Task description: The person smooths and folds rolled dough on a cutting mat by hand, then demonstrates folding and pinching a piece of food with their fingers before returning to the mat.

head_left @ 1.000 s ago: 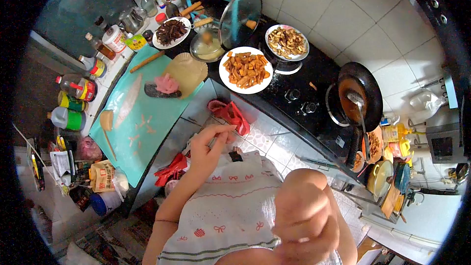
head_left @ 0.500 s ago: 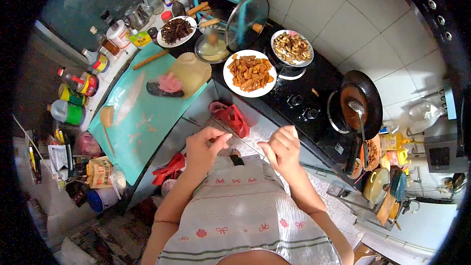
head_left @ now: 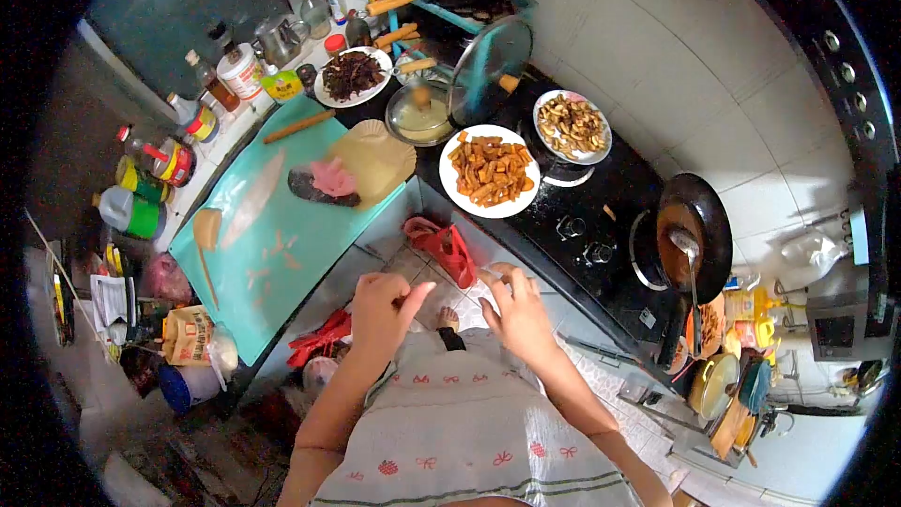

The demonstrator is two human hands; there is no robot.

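Observation:
My left hand (head_left: 385, 312) is in front of my body, its fingers loosely curled and the thumb standing apart, with nothing visible in it. To its right, my right hand (head_left: 518, 314) has its fingers apart and holds nothing that I can see. Both hands are in the air above the floor and touch nothing. Just beyond them, a red plastic bag (head_left: 446, 249) hangs against the cabinet front. The nearest dish is a white plate of brown cooked strips (head_left: 490, 171) on the black stove top (head_left: 544, 202).
On the right stands a wok (head_left: 718, 235) with a ladle (head_left: 685, 244) and brown sauce. Sliced mushrooms fill another plate (head_left: 572, 127). The teal mat (head_left: 253, 253) bears a dark block with a pink cloth (head_left: 330, 176) and a wooden spoon (head_left: 206, 228). Bottles line the sill.
My right hand has opened from a loose fist and moved slightly left and down. The left hand has dropped a little. My view has shifted, so the counter sits lower.

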